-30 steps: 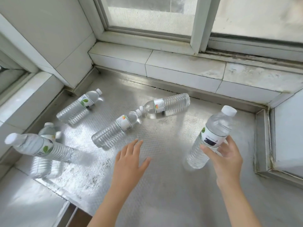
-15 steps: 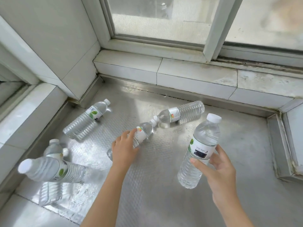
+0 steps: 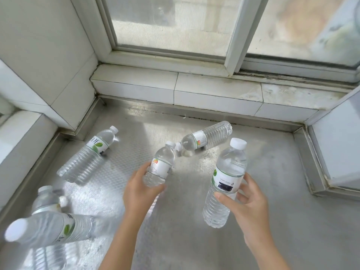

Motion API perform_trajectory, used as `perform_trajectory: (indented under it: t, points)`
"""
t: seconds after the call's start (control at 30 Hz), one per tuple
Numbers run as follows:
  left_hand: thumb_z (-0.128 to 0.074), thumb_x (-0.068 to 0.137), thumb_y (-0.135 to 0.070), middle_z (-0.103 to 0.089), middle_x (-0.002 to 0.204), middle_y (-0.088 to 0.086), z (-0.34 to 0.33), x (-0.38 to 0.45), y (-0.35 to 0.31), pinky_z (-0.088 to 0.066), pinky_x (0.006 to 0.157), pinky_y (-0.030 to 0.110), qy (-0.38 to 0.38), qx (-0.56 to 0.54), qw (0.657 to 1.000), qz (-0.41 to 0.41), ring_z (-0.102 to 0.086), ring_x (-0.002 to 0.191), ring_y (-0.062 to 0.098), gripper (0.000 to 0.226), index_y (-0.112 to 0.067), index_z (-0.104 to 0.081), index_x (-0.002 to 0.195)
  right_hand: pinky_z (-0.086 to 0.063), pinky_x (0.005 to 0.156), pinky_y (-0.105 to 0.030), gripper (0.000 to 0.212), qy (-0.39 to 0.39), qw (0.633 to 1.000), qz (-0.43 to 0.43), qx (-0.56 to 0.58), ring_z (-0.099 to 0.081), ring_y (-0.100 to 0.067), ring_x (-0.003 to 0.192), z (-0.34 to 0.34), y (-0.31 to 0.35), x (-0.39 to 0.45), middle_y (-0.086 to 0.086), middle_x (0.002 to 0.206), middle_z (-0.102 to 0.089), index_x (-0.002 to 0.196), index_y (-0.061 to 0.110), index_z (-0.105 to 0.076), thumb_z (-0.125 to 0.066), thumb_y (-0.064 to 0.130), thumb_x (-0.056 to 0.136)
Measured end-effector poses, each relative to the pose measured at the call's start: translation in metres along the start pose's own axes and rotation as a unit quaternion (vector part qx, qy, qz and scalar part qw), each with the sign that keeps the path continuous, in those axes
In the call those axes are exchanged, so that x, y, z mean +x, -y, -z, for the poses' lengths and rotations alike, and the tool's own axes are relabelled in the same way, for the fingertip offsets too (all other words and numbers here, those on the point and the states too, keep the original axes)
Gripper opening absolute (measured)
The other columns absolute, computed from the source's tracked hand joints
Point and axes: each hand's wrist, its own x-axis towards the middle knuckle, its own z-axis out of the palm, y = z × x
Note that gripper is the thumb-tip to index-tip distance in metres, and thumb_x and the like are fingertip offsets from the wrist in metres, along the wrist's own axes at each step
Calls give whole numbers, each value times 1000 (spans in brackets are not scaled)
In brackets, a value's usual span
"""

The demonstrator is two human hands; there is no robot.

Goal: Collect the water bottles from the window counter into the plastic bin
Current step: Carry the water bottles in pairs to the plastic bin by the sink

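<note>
My left hand (image 3: 141,189) grips a clear water bottle with an orange-marked label (image 3: 161,164), raised off the steel counter (image 3: 272,172) with its cap pointing away. In my right hand (image 3: 246,203) I hold a taller bottle with a green-leaf label (image 3: 227,178), nearly upright. On the counter lie a bottle near the back middle (image 3: 206,138) and another at the left (image 3: 87,156). At the lower left a bottle lies across (image 3: 46,228) with one more behind it (image 3: 45,199). No plastic bin is in view.
A tiled sill (image 3: 214,90) and a window frame (image 3: 233,36) run along the back. White walls close the left side, and a white block (image 3: 339,149) stands at the right. The counter has a raised steel lip on its left and right edges.
My left hand reached forward, closed round the middle bottle and lifted it off the counter. The right hand keeps its bottle, shifted slightly. The view moved closer.
</note>
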Motion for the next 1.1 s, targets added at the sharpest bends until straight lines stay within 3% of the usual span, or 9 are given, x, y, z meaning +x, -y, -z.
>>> perform_trajectory:
  t: [0.07, 0.23, 0.37, 0.43, 0.57, 0.77, 0.87, 0.97, 1.1]
  points:
    - [-91, 59, -29, -57, 100, -25, 6, -12, -8, -45, 77, 28, 0, -58, 998, -2, -57, 92, 0, 74, -50, -57, 122, -56, 84, -39, 70, 2, 1000, -2, 2, -71, -23, 91, 2, -1, -9, -6, 104, -72, 119, 25, -62, -87, -2, 60]
    - [-94, 59, -17, -61, 101, -25, 16, -45, -36, -41, 70, 13, 34, -172, 983, -45, -58, 79, -17, 74, -48, -58, 116, -55, 79, -32, 69, -5, 1000, 8, 13, -71, -19, 90, 13, 2, -37, 1, 100, -75, 120, 25, -62, -85, -5, 62]
    - [-95, 49, -28, -69, 105, -16, 13, -74, -58, -52, 79, 27, 68, -226, 969, -67, -64, 79, -5, 76, -53, -61, 113, -53, 76, -24, 74, -36, 999, 18, 27, -71, -12, 90, 33, 5, -60, 6, 99, -75, 121, 28, -61, -84, -7, 60]
    - [-91, 46, -34, -71, 107, -13, 10, -91, -68, -54, 81, 32, 80, -244, 963, -78, -67, 82, 1, 74, -61, -60, 107, -53, 82, -31, 76, -55, 997, 22, 44, -71, -11, 89, 47, 6, -75, 7, 99, -75, 118, 33, -62, -86, -7, 58]
    - [-90, 41, -44, -72, 109, -11, 1, -132, -87, -56, 87, 49, 106, -261, 954, -102, -70, 93, 18, 78, -58, -61, 111, -53, 89, -44, 71, -95, 992, 34, 72, -71, -15, 90, 81, 6, -110, 4, 99, -76, 114, 33, -66, -86, 17, 49]
    - [-91, 39, -41, -75, 105, -4, -19, -204, -113, -57, 87, 49, 175, -278, 936, -126, -72, 91, 20, 79, -52, -64, 113, -53, 91, -47, 69, -168, 979, 48, 106, -70, -15, 91, 141, -3, -174, 5, 101, -75, 114, 32, -67, -88, -1, 56]
    - [-88, 38, -42, -76, 100, -4, -30, -245, -121, -59, 82, 43, 218, -279, 925, -140, -73, 85, 13, 80, -46, -65, 114, -52, 92, -47, 62, -194, 973, 50, 112, -69, -17, 95, 169, -11, -207, 4, 104, -74, 108, 38, -68, -87, 15, 53]
    - [-88, 39, -45, -76, 103, -6, -40, -282, -125, -60, 80, 42, 261, -273, 911, -165, -73, 83, 11, 81, -43, -64, 116, -54, 90, -49, 75, -233, 964, 48, 118, -69, -17, 99, 192, -19, -237, 5, 108, -73, 113, 44, -64, -89, 30, 44]
    - [-88, 39, -48, -73, 106, -13, -56, -318, -127, -59, 83, 46, 302, -262, 896, -195, -72, 87, 12, 77, -57, -61, 111, -54, 87, -51, 82, -285, 948, 47, 133, -70, -19, 97, 216, -28, -273, 3, 107, -73, 111, 55, -58, -90, 30, 39]
